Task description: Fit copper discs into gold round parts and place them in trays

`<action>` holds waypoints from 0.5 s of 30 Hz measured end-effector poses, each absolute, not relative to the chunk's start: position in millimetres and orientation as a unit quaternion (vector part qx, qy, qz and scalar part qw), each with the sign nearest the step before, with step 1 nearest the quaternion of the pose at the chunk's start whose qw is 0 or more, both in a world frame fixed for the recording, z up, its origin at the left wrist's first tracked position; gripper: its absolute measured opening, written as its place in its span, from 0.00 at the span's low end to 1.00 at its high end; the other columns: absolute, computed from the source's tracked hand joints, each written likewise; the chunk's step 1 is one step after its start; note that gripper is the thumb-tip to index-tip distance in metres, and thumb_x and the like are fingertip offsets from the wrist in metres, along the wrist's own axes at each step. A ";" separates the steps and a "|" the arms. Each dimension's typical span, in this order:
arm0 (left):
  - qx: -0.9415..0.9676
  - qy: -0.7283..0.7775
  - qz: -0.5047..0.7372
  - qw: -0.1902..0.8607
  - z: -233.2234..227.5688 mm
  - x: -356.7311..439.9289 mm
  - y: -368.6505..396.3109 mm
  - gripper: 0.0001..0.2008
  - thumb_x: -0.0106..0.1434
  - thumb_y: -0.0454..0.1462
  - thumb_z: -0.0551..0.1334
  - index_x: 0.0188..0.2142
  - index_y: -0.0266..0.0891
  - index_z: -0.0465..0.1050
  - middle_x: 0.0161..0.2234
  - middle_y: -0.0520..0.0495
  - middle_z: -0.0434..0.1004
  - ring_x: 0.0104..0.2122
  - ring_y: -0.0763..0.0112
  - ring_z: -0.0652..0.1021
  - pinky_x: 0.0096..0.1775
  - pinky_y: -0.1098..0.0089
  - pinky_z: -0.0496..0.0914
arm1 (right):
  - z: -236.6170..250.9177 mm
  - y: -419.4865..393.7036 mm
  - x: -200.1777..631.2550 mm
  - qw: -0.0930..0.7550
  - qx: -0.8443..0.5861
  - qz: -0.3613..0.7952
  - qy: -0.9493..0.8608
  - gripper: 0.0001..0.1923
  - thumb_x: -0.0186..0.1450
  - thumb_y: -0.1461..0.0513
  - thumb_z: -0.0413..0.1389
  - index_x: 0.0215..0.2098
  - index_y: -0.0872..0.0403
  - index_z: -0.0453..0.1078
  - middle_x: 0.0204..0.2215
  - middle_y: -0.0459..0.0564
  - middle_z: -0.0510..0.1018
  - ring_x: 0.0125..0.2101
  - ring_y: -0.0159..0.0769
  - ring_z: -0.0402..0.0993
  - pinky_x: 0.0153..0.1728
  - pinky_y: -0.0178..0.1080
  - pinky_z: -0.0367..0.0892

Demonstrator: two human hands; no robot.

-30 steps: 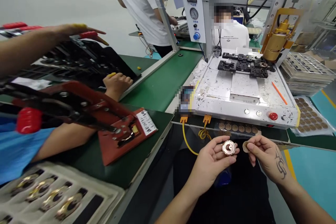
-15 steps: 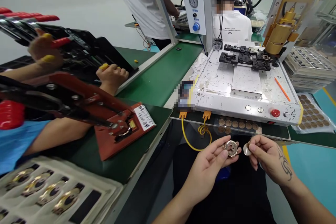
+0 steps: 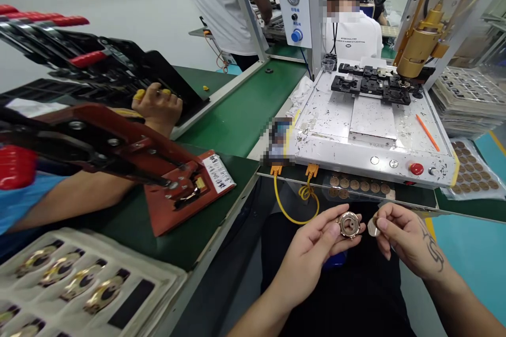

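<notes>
Low in front of the machine, my left hand (image 3: 312,253) grips a round, rose-gold watch case (image 3: 349,225) by its edge, thumb at its left side. The case lies face up, and its ring-shaped opening shows the brownish palm through it. My right hand (image 3: 403,239) pinches a thin, shiny round disc (image 3: 373,226) between thumb and fingers, just right of the case and apart from it. The fingers cover part of the disc.
Before me stands a white machine base (image 3: 332,147) with black fixtures (image 3: 371,84) and an orange stick (image 3: 427,132). A red press (image 3: 177,189) and a tray of watch cases (image 3: 130,305) are at left. A co-worker's hand (image 3: 160,105) is behind the press. Brown discs (image 3: 474,168) lie at right.
The disc in my right hand has tilted a little, and the watch case is turned slightly more upward. One of the co-worker's hands at left has dropped out of sight.
</notes>
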State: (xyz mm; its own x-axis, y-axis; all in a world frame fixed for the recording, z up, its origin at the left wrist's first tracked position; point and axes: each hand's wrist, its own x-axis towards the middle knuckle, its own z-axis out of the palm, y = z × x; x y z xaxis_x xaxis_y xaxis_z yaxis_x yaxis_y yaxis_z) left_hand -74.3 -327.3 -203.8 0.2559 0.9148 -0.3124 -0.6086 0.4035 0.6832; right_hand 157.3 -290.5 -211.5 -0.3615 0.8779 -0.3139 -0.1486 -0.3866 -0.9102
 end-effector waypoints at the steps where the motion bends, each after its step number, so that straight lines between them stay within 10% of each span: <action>1: 0.220 0.348 0.501 0.761 -203.7 -74.0 -327.4 0.23 0.70 0.47 0.74 0.60 0.42 0.82 0.55 0.37 0.88 0.59 0.43 0.84 0.61 0.46 0.79 | -210.3 -290.3 157.0 0.360 -0.436 0.710 -0.421 0.15 0.73 0.52 0.67 0.36 0.52 0.74 0.23 0.44 0.79 0.19 0.30 0.71 0.22 0.34 0.66; 15: 0.234 0.344 0.505 0.757 -203.1 -72.9 -330.4 0.22 0.71 0.46 0.72 0.61 0.42 0.82 0.55 0.38 0.88 0.58 0.46 0.84 0.61 0.48 0.80 | -203.4 -291.6 156.2 0.349 -0.428 0.723 -0.416 0.18 0.74 0.50 0.66 0.34 0.52 0.71 0.25 0.43 0.78 0.19 0.28 0.68 0.22 0.33 0.59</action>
State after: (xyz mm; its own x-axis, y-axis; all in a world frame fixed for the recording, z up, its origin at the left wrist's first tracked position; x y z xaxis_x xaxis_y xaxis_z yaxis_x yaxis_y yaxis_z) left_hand -72.9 -330.4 -203.1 0.2541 0.9244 -0.2846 -0.6027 0.3815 0.7009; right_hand 156.2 -291.6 -203.4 -0.3911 0.8598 -0.3283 -0.1480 -0.4108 -0.8996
